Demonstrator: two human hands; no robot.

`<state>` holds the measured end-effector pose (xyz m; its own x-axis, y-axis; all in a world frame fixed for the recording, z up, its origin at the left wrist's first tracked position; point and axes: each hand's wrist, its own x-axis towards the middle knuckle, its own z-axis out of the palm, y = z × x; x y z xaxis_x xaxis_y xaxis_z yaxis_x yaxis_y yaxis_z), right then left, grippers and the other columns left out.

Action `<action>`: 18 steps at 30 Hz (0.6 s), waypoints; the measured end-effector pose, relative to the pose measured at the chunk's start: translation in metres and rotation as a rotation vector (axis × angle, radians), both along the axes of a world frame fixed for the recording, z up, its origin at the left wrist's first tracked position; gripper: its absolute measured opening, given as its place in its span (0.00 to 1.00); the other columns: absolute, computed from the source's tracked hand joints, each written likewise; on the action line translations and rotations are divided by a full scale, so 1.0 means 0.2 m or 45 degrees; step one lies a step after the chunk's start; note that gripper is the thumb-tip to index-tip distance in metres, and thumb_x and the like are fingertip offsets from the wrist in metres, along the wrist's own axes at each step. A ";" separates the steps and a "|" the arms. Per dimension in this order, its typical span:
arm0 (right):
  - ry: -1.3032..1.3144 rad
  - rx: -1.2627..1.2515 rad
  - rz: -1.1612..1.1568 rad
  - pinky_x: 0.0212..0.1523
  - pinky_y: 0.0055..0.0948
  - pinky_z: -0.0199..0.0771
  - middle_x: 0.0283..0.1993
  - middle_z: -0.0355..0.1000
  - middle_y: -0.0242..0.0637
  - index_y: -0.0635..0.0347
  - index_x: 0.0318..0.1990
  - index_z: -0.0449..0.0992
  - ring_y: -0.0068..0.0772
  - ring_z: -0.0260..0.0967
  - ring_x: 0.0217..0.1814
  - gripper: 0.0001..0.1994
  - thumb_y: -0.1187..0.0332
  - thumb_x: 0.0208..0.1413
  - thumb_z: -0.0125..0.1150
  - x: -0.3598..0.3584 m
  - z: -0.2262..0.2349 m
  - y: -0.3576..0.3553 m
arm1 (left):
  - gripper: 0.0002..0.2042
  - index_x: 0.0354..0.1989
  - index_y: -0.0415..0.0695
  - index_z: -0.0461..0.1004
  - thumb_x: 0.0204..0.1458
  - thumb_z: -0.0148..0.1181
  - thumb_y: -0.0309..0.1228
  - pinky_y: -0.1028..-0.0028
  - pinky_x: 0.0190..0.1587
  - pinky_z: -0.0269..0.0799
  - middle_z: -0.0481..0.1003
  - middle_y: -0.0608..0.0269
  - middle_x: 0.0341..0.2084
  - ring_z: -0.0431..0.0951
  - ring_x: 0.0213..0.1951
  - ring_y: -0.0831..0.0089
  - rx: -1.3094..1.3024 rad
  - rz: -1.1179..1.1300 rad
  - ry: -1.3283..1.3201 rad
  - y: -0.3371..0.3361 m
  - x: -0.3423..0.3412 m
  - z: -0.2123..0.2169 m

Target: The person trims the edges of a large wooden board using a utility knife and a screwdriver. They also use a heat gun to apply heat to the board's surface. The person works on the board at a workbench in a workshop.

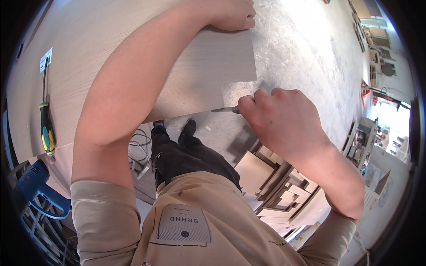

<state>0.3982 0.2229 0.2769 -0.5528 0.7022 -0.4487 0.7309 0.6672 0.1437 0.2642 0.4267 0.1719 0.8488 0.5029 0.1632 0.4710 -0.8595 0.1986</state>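
The left hand (230, 14) lies on the far edge of a pale wooden board (195, 75), fingers curled over the edge; the top of the picture cuts the hand off, so how firmly it grips is hard to tell. The board rests on a wider pale panel (80, 40), and its near right corner sticks out over the grey floor (301, 53).

The right hand (279, 119) is closed around a small tool (225, 109). Only a thin metal tip shows, and it touches the lower edge of the board near the corner. The handle is hidden inside the fist, so the kind of tool is not clear.

A screwdriver (45, 119) with a yellow and green handle lies on the panel, well apart at the left. Below it a blue power tool (33, 179) is partly cut off by the dark rim. Stacked wooden pieces (275, 186) stand on the floor under the right forearm, which partly covers them.
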 end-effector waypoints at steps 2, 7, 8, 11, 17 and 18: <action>0.002 -0.003 -0.012 0.28 0.37 0.76 0.26 0.70 0.33 0.54 0.33 0.72 0.38 0.77 0.29 0.05 0.72 0.50 0.61 0.01 -0.01 -0.01 | 0.21 0.35 0.37 0.84 0.58 0.48 0.40 0.58 0.60 0.68 0.82 0.49 0.41 0.75 0.52 0.53 -0.003 0.000 0.003 0.00 0.00 0.00; -0.026 0.000 0.002 0.28 0.36 0.77 0.28 0.72 0.34 0.54 0.34 0.73 0.38 0.78 0.30 0.04 0.72 0.51 0.61 0.02 -0.05 -0.02 | 0.21 0.34 0.36 0.84 0.58 0.47 0.40 0.59 0.60 0.68 0.82 0.49 0.41 0.75 0.51 0.53 -0.036 -0.015 0.013 -0.01 -0.01 0.02; 0.004 0.025 0.020 0.28 0.36 0.78 0.28 0.73 0.34 0.54 0.35 0.74 0.38 0.78 0.30 0.03 0.71 0.52 0.60 0.02 -0.06 -0.02 | 0.21 0.34 0.36 0.84 0.58 0.47 0.40 0.59 0.60 0.68 0.82 0.49 0.41 0.75 0.51 0.53 -0.037 -0.021 0.000 -0.01 -0.01 0.03; -0.238 0.089 -0.049 0.30 0.36 0.79 0.30 0.75 0.35 0.54 0.36 0.75 0.39 0.80 0.32 0.03 0.71 0.53 0.59 0.03 -0.14 0.04 | 0.21 0.34 0.36 0.84 0.58 0.48 0.40 0.59 0.60 0.68 0.82 0.49 0.41 0.75 0.51 0.53 -0.036 -0.001 -0.002 -0.01 -0.01 0.03; -0.021 -0.260 -0.063 0.33 0.40 0.80 0.30 0.76 0.38 0.56 0.35 0.75 0.43 0.80 0.34 0.02 0.72 0.56 0.57 0.14 -0.18 -0.06 | 0.18 0.31 0.38 0.84 0.58 0.51 0.39 0.58 0.59 0.68 0.82 0.50 0.39 0.75 0.50 0.52 -0.003 -0.045 -0.100 0.00 -0.02 0.01; 0.058 -0.310 -0.162 0.33 0.42 0.79 0.28 0.75 0.37 0.56 0.34 0.74 0.45 0.79 0.34 0.02 0.69 0.56 0.60 0.16 -0.20 -0.09 | 0.18 0.31 0.38 0.83 0.58 0.51 0.39 0.58 0.58 0.68 0.81 0.50 0.38 0.75 0.49 0.52 0.004 -0.068 -0.102 0.00 -0.02 0.00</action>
<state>0.4299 0.2041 0.2374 -0.4904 0.6418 -0.5895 0.8132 0.5803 -0.0447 0.2597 0.4276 0.1727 0.8586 0.4566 0.2330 0.4073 -0.8837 0.2306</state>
